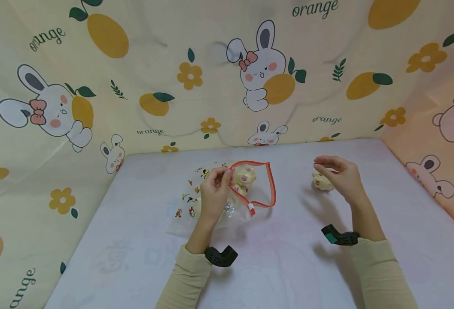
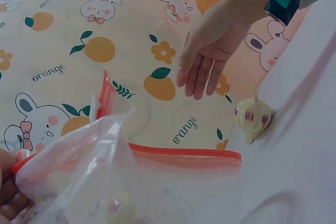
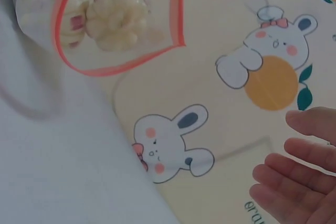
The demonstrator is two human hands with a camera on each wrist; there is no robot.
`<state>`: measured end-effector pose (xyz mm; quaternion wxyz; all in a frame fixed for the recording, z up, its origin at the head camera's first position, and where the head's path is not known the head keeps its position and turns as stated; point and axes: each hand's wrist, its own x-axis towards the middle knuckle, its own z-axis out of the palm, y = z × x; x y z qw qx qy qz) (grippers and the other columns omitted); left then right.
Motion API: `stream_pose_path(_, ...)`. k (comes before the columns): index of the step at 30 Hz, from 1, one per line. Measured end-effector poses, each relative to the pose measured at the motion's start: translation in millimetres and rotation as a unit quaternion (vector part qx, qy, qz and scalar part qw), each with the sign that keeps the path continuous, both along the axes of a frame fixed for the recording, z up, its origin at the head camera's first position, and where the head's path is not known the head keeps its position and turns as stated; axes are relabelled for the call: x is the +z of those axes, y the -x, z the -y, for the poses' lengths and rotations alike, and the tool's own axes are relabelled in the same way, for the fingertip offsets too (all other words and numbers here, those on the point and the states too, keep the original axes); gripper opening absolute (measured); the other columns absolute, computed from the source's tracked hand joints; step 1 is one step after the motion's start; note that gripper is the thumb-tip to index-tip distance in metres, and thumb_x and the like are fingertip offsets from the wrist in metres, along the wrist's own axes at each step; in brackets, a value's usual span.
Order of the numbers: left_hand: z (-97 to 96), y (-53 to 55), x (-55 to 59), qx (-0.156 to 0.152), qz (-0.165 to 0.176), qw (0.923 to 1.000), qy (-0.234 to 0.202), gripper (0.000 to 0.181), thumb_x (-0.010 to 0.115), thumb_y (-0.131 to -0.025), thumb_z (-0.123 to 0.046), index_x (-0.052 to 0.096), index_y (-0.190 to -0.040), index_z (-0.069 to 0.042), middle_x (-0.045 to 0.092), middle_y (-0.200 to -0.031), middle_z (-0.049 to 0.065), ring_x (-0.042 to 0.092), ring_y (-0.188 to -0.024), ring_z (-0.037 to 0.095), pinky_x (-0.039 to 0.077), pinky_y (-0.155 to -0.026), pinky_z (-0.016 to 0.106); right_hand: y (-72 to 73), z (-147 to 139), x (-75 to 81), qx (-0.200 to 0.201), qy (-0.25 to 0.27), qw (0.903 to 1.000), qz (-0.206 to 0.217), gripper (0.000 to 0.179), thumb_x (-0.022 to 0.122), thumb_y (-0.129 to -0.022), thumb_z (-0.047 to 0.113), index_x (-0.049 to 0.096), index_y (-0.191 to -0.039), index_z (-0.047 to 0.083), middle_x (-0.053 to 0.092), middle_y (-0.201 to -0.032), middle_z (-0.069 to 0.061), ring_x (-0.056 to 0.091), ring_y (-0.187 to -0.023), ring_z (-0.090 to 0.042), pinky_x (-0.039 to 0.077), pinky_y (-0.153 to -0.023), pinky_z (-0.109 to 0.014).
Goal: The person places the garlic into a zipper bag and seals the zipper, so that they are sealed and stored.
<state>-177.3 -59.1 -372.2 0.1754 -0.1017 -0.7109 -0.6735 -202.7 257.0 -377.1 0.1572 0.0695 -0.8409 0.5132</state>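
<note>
With its thumb and fingers my left hand (image 1: 213, 193) pinches the rim of a clear zip bag (image 1: 272, 184) printed with small cartoon figures. The bag's red zipper edge stands open in a loop, its slider (image 1: 251, 207) hanging at the near side. Inside lie cream, lobed, pumpkin-like pieces (image 3: 116, 19) with dark pink marks. My right hand (image 1: 344, 178) is raised with nothing in it, fingers loosely extended in the left wrist view. Another cream lobed piece (image 2: 253, 118), with a short stem, sits on the table just below and beyond that hand, partly covered by it in the head view.
A white table (image 1: 134, 257) runs up to a cloth backdrop (image 1: 211, 103) printed with rabbits and oranges. The cloth also rises along the left and right sides. Each wrist wears a black camera band (image 1: 220, 256).
</note>
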Motion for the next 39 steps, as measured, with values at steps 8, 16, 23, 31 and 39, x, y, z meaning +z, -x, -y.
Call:
stream_pose_path(8, -0.4, 0.5, -0.3, 0.003, -0.006, 1.0, 0.002, 0.021, 0.057, -0.097, -0.011, 0.062, -0.102, 0.008, 0.064, -0.09, 0.028, 0.063, -0.076, 0.026, 0.052, -0.068, 0.009, 2.8, -8, -4.1, -0.008, 0.013, 0.9999, -0.003, 0.035, 0.066, -0.091, 0.013, 0.06, -0.115, -0.012, 0.061, -0.09, 0.036, 0.057, -0.085, 0.02, 0.046, -0.075, 0.002)
stream_pose_path(16, -0.9, 1.0, -1.1, 0.004, -0.007, 1.0, 0.0, 0.02, 0.057, -0.097, -0.011, 0.062, -0.102, 0.007, 0.063, -0.087, 0.027, 0.058, -0.073, 0.007, 0.051, -0.067, 0.009, 2.8, -18, -8.8, -0.024, -0.003, 0.9996, 0.01, 0.04, 0.068, -0.09, 0.021, 0.059, -0.117, -0.009, 0.059, -0.091, 0.036, 0.056, -0.088, 0.02, 0.044, -0.076, 0.003)
stream_pose_path(23, -0.6, 0.8, -0.4, 0.003, -0.003, 1.0, -0.001, 0.021, 0.057, -0.097, -0.011, 0.062, -0.102, 0.008, 0.063, -0.088, 0.027, 0.058, -0.073, 0.007, 0.051, -0.067, 0.009, 5.3, -23, -15.7, -0.016, 0.008, 0.9998, -0.004, 0.037, 0.07, -0.088, 0.01, 0.058, -0.115, -0.012, 0.061, -0.092, 0.034, 0.057, -0.085, 0.02, 0.045, -0.076, 0.003)
stream_pose_path(31, -0.5, 2.1, -2.5, 0.004, 0.0, 1.0, -0.002, 0.022, 0.057, -0.097, -0.012, 0.062, -0.102, 0.008, 0.063, -0.089, 0.027, 0.059, -0.074, 0.009, 0.051, -0.068, 0.009, 8.7, -31, -24.7, -0.025, -0.001, 0.9997, 0.002, 0.039, 0.071, -0.086, 0.007, 0.058, -0.117, -0.013, 0.059, -0.092, 0.036, 0.056, -0.088, 0.019, 0.045, -0.076, 0.004)
stream_pose_path(39, 0.2, 2.0, -3.3, 0.005, 0.009, 1.0, -0.002, 0.023, 0.057, -0.097, -0.013, 0.062, -0.103, 0.008, 0.065, -0.092, 0.027, 0.061, -0.074, 0.009, 0.053, -0.07, 0.01, 7.9, -37, -29.5, -0.041, -0.015, 0.9987, 0.026, 0.047, 0.073, -0.086, 0.016, 0.057, -0.121, -0.01, 0.053, -0.095, 0.039, 0.051, -0.092, 0.02, 0.043, -0.079, 0.004)
